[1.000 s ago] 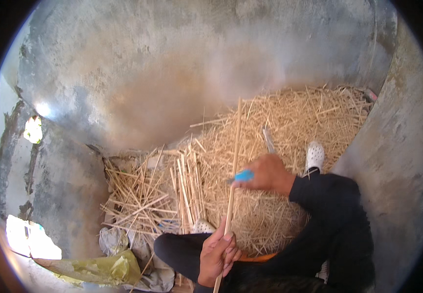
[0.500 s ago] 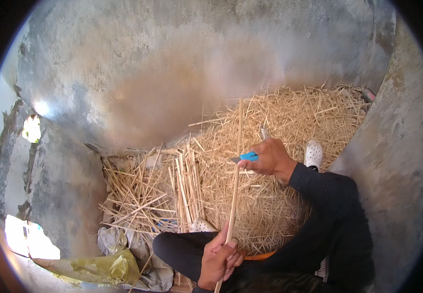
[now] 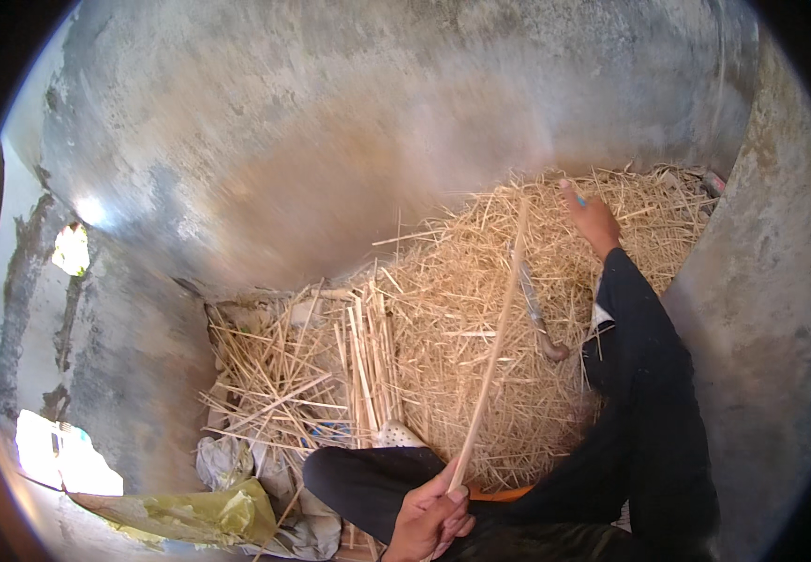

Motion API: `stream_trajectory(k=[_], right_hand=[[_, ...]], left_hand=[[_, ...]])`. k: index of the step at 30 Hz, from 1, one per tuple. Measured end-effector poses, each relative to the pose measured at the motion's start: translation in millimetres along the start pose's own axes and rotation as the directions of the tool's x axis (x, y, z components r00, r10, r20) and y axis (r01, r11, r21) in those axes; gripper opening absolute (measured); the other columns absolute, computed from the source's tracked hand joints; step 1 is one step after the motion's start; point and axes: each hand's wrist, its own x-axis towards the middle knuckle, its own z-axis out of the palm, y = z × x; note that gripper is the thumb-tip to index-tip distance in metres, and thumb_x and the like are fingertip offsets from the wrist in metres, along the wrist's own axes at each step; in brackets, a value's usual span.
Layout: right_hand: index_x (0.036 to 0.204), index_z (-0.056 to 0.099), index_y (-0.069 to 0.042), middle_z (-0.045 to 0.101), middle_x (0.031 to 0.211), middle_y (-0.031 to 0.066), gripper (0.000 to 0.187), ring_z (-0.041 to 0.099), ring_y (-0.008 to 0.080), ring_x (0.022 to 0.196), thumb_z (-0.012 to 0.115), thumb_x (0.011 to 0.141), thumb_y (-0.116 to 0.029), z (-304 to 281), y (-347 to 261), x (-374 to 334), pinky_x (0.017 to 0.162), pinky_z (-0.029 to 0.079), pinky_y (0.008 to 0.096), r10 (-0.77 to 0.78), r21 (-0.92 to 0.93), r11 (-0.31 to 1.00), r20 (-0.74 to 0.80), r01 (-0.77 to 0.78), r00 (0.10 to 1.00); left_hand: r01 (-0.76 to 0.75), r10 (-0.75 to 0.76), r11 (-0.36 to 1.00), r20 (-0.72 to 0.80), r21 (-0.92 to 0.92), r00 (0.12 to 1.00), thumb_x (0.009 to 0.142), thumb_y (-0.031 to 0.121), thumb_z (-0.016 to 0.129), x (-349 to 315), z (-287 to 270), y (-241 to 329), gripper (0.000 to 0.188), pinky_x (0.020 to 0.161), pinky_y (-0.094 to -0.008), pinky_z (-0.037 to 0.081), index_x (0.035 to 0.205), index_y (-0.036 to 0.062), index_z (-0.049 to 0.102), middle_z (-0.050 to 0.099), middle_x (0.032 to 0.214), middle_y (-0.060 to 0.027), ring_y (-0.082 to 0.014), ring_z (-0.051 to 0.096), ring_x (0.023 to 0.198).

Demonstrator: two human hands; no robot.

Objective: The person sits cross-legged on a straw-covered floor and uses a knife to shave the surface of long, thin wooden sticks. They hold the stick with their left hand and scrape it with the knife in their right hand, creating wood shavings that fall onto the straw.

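My left hand, low in the middle of the view, is closed round the lower part of a long, pale split-bamboo strip. The strip slants up and slightly right, with its far end above the shavings. Beyond and right of that end is my right hand, closed on a blue utility knife. Only a bit of blue shows there; the blade cannot be made out now. Knife and strip are apart.
Thin shavings cover the floor up to the concrete wall. A long metal tool with a curved brown handle lies on them. Bamboo strips are heaped at left, beside a yellow plastic sheet. My white clog pokes out nearby.
My right hand with the knife has moved away from me and rightward, off the strip's side to past its far end. The strip now leans more to the right; the left hand keeps hold.
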Motion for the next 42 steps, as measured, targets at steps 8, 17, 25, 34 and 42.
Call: stream_trajectory(k=[8, 17, 25, 34, 42], right_hand=[[0.057, 0.060, -0.011, 0.050, 0.049, 0.0072, 0.062, 0.050, 0.0221, 0.046, 0.052, 0.082, -0.067, 7.7, -83.0, -160.6, 0.050, 0.041, 0.0355, -0.640, 0.138, 0.753, 0.381, 0.644, 0.667], [0.054, 0.060, -0.011, 0.049, 0.042, 0.0096, 0.071, 0.053, 0.0270, 0.040, 0.046, 0.076, -0.078, 7.3, -83.6, -159.0, 0.042, 0.042, 0.0399, -0.688, 0.033, 0.696, 0.315, 0.717, 0.654], [0.058, 0.063, -0.007, 0.053, 0.046, 0.0120, 0.081, 0.057, 0.0273, 0.044, 0.038, 0.076, -0.082, 6.5, -95.2, -172.4, 0.046, 0.044, 0.0398, -0.732, 0.081, 0.641, 0.361, 0.763, 0.577], [0.055, 0.058, -0.010, 0.051, 0.045, 0.0089, 0.075, 0.055, 0.0254, 0.041, 0.042, 0.076, -0.080, 21.7, -82.1, -176.1, 0.042, 0.042, 0.0389, -0.743, 0.068, 0.633, 0.333, 0.771, 0.580], [0.055, 0.060, -0.006, 0.051, 0.044, 0.0090, 0.084, 0.054, 0.0239, 0.040, 0.035, 0.078, -0.082, 19.3, -76.0, -185.9, 0.040, 0.040, 0.0369, -0.754, 0.094, 0.627, 0.323, 0.774, 0.572]], left_hand=[[-0.262, 0.269, 0.961, -0.076, 0.087, 0.960, 0.097, 0.014, 0.043, 44.2, -18.5, 15.2, 0.047, 0.046, -0.0224, 0.038, 0.143, 0.0050, 0.033, 0.039, 0.060, 0.0002, -0.0065, 0.031, 0.036], [-0.296, 0.315, 0.935, -0.074, 0.193, 0.946, 0.096, 0.013, 0.050, 36.0, -8.5, 12.5, 0.053, 0.048, -0.0203, 0.033, 0.144, 0.0018, 0.030, 0.038, 0.062, 0.0030, -0.0051, 0.034, 0.050], [-0.249, 0.383, 0.796, -0.140, 0.552, 0.913, 0.095, 0.006, 0.050, 23.4, -10.1, 16.5, 0.052, 0.051, -0.0172, 0.028, 0.143, 0.0037, 0.033, 0.043, 0.067, 0.0068, -0.0014, 0.034, 0.058], [-0.269, 0.358, 0.853, -0.128, 0.446, 0.925, 0.094, 0.004, 0.051, 23.4, -9.1, 11.0, 0.052, 0.051, -0.0160, 0.025, 0.143, 0.0040, 0.033, 0.041, 0.069, 0.0081, 0.0007, 0.032, 0.059], [-0.257, 0.357, 0.816, -0.102, 0.519, 0.929, 0.095, 0.005, 0.050, 23.9, -10.3, 8.1, 0.051, 0.052, -0.0154, 0.025, 0.143, 0.0027, 0.033, 0.042, 0.072, 0.0086, 0.0002, 0.030, 0.060]])
